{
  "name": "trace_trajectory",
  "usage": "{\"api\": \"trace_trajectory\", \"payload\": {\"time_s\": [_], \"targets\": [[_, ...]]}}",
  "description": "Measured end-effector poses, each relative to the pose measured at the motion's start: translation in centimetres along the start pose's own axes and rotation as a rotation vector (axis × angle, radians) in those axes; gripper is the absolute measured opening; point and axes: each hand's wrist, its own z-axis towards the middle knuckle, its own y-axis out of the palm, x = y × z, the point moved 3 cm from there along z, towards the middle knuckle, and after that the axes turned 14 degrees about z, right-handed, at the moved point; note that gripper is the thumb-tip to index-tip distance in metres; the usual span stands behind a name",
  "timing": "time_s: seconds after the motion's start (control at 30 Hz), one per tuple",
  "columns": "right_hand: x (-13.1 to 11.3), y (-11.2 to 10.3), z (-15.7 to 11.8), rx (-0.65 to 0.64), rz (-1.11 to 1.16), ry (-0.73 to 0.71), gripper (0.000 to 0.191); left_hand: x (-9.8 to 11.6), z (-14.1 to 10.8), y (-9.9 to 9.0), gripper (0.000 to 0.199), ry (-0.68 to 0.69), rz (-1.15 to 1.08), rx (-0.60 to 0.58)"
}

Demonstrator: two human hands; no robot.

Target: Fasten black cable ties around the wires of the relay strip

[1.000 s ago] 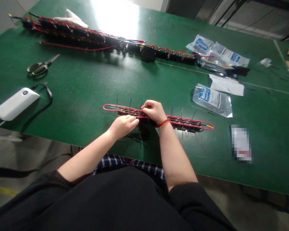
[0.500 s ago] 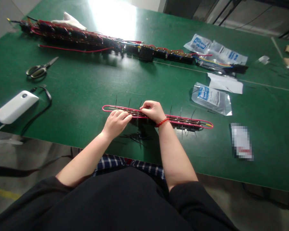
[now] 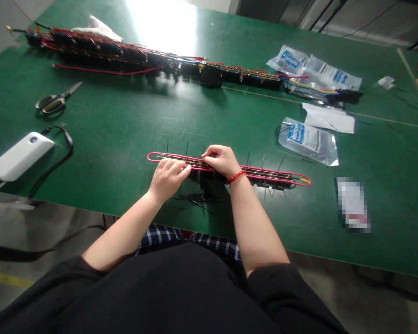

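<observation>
A long, narrow wiring assembly [image 3: 271, 174] with a red wire looped around it lies crosswise on the table before me. Thin black cable ties [image 3: 187, 148] stick out from it at intervals. My left hand [image 3: 170, 178] is closed over its left half, fingers curled on the near edge. Near its middle, my right hand [image 3: 223, 161] is pinched at a cable tie [image 3: 204, 149], whose tip shows by the fingertips. The palm hides the strip beneath. A small pile of loose black cable ties [image 3: 200, 198] lies closer to me, between my forearms.
A longer wired assembly [image 3: 125, 53] stretches across the back. Scissors [image 3: 57, 102] and a white device with a cable [image 3: 21, 155] lie left. Plastic bags [image 3: 310, 139], white paper [image 3: 329, 118] and a blurred packet [image 3: 353, 204] are on the right. The table's front edge [image 3: 316, 255] is close.
Both hands keep nearly the same place and grip on the wiring assembly. The view has shifted very slightly; nothing has been let go or taken up.
</observation>
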Motion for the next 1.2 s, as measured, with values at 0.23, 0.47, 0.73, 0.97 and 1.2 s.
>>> {"api": "trace_trajectory", "payload": {"time_s": [0.23, 0.47, 0.73, 0.97, 1.2], "targets": [[0.2, 0.0, 0.0, -0.018, 0.001, -0.017, 0.008, 0.0, 0.0, 0.2, 0.027, -0.004, 0.023, 0.024], [0.1, 0.0, 0.1, -0.026, -0.028, -0.012, 0.008, 0.3, 0.3, 0.1, 0.026, -0.02, 0.032, -0.009], [0.1, 0.0, 0.0, -0.014, -0.036, -0.015, 0.008, 1.3, 0.4, 0.0, 0.024, -0.091, 0.104, 0.045], [0.0, 0.0, 0.0, -0.021, -0.024, -0.023, 0.007, 2.4, -0.4, 0.0, 0.031, -0.124, 0.149, 0.006], [0.0, 0.0, -0.1, -0.02, -0.01, -0.027, 0.007, 2.1, -0.8, 0.3, 0.036, -0.06, 0.014, -0.063]]}}
